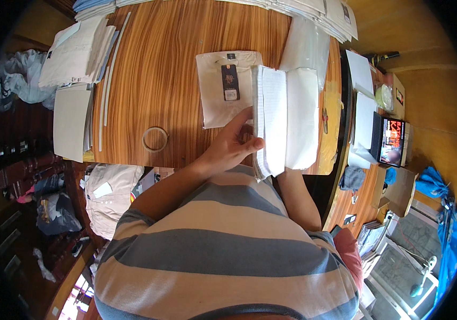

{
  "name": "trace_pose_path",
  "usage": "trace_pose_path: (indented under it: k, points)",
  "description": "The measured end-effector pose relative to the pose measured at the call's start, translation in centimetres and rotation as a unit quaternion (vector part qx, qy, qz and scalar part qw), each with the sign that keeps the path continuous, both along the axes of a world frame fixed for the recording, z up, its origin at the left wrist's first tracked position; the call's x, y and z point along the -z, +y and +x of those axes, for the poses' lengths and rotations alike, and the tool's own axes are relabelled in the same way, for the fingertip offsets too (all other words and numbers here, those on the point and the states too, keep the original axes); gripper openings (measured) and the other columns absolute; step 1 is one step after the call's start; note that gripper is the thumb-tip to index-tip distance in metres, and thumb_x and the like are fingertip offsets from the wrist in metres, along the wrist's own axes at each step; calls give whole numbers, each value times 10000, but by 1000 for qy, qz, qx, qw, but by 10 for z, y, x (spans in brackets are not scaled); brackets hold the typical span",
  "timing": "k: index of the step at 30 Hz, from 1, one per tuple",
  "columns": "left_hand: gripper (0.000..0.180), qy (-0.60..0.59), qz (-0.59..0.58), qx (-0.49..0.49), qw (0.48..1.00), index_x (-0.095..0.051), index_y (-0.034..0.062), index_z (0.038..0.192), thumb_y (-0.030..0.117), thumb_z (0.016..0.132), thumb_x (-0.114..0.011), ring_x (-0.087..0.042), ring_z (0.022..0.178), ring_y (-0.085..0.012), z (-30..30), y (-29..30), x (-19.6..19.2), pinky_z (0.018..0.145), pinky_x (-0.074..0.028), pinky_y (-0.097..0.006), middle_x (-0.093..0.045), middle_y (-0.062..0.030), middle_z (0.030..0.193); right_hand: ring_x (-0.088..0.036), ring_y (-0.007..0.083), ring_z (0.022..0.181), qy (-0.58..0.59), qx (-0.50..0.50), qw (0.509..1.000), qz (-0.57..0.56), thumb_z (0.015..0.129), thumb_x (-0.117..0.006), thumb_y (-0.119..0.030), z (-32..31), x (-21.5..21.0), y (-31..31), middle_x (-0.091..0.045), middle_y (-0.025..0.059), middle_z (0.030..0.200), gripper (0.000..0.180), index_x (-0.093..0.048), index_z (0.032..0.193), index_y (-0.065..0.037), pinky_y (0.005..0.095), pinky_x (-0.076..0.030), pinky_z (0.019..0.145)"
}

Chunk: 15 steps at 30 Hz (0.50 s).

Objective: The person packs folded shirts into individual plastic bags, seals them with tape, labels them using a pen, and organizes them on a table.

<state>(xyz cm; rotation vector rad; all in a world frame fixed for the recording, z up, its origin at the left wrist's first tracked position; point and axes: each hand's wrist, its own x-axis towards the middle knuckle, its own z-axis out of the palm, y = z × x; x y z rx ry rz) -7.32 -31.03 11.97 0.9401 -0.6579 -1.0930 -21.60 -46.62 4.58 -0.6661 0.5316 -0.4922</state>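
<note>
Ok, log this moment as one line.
left hand: grips white folded bundle at left edge | right hand: hidden behind bundle | wood-grain table: folded beige shirt, dark hang tag on top

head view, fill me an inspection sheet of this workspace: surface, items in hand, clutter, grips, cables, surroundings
Surface: brown wood-grain table, yellow tape along its right edge
Job's things: white folded bundle held up; beige folded shirt with a dark tag lying beyond it
Clutter: pale ring, likely a tape roll; clothes stack at far left; clear plastic at far right
Grips: left hand grasps the bundle's left side; right hand hidden behind the bundle
Cables: nothing seen on the table; lower right too small to tell
Surroundings: lit screen and open cardboard box at right
</note>
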Motion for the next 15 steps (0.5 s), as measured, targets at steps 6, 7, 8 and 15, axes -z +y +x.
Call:
trace_pose_path:
  k: [6,7,8,15]
  points:
    - [965,15,-35,-31,999,-309,39,1613,487,910,-795,-598,1126,-159,-1,4,18,922,-541,-311,-488,-109,1469,-637,256,1263,-9,-43,998,35,1102,-545,-327,-1,43,12,-600,170,1431,556,-430,1544,-10,382,-577,1040]
    - [994,18,-38,-30,999,-301,40,1618,499,894,-803,-591,1136,-163,-1,5,22,921,-539,-311,-462,-109,1494,-639,254,1257,-23,-37,998,46,1101,-548,-332,-3,55,13,-605,168,1421,553,-438,1537,-8,385,-578,1040]
    - [1023,21,-41,-32,998,-292,41,1623,512,878,-812,-583,1145,-167,1,6,23,920,-538,-311,-436,-108,1519,-642,253,1251,-38,-34,997,56,1100,-550,-337,0,63,15,-611,166,1411,551,-447,1529,-6,389,-578,1040]
    - [1020,20,-33,-61,997,-230,36,1658,450,926,-807,-595,1077,-141,18,30,14,979,-515,-324,-481,-123,1475,-635,238,1184,41,-44,997,-52,1090,-583,-296,5,56,41,-629,129,1340,502,-483,1498,-22,332,-546,1026]
